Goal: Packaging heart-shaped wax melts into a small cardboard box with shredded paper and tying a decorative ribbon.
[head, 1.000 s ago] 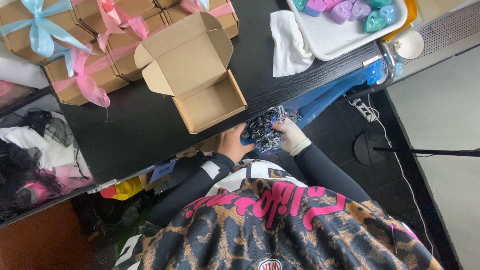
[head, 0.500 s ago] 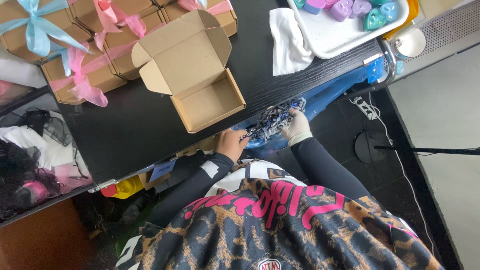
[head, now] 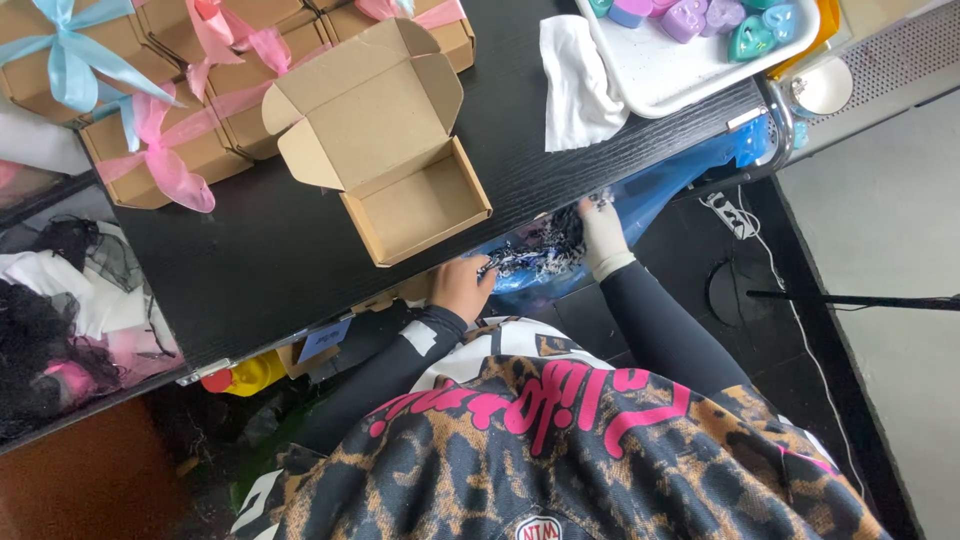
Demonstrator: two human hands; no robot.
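A clump of black-and-white shredded paper filler (head: 535,255) sits just below the worktop (head: 250,255) edge, over a blue bag (head: 660,185), gathered between the left hand (head: 462,287) and gloved right hand (head: 603,232), both curled around it, while the open cardboard box (head: 425,205) holds nothing yet beside ribboned boxes (head: 160,150).

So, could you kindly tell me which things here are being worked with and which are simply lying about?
In hand:
left hand
right hand
black-and-white shredded paper filler
blue plastic bag
open brown cardboard box

Lying about:
ribbon-tied brown boxes
white cloth
white tray of pastel heart shapes
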